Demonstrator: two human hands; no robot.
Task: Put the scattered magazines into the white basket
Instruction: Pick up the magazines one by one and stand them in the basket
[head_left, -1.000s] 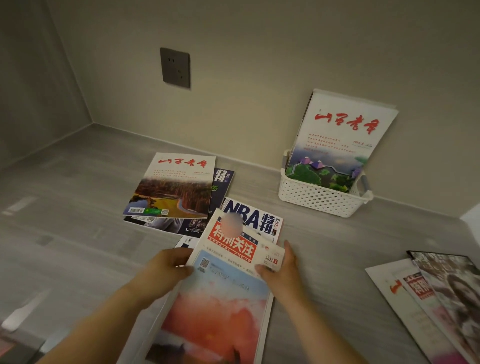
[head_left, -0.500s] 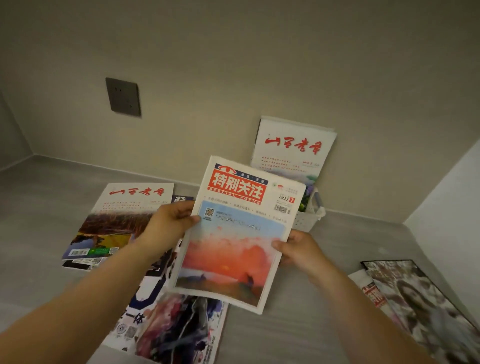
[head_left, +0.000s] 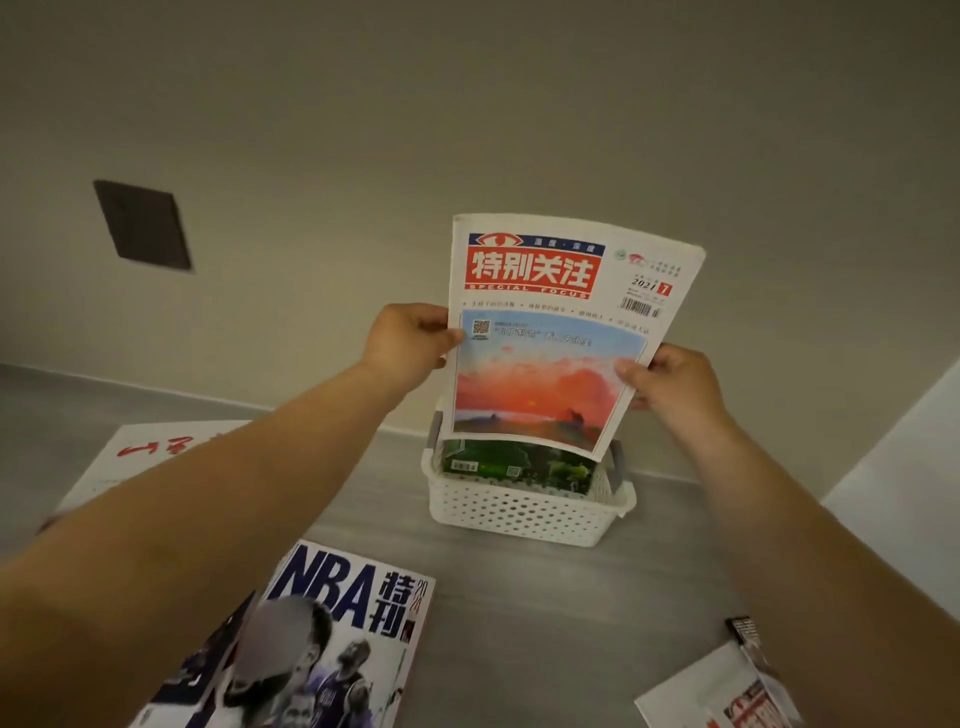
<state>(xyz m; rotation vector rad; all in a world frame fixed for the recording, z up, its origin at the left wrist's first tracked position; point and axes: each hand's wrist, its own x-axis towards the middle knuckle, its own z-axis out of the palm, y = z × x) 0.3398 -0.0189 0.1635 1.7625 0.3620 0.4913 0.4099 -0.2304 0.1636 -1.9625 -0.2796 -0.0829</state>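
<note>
I hold a sunset-cover magazine (head_left: 550, 358) upright over the white basket (head_left: 524, 512), its lower edge just above the rim. My left hand (head_left: 410, 340) grips its left edge and my right hand (head_left: 670, 382) grips its right edge. Inside the basket stands another magazine (head_left: 519, 465), of which only the green lower part shows; the held one hides the rest. On the grey floor lie an NBA magazine (head_left: 332, 639) at the bottom left, a white one with red script (head_left: 145, 447) under my left forearm, and more magazines (head_left: 727, 696) at the bottom right.
The basket stands against the beige wall (head_left: 467, 130). A dark socket plate (head_left: 143, 224) is on the wall to the left. A white panel (head_left: 904, 478) rises at the right edge. Bare grey floor (head_left: 545, 623) lies between the NBA magazine and the basket.
Both hands have lifted the sunset magazine off the floor pile and carried it forward and up until it stands upright over the basket. The NBA magazine beneath is uncovered.
</note>
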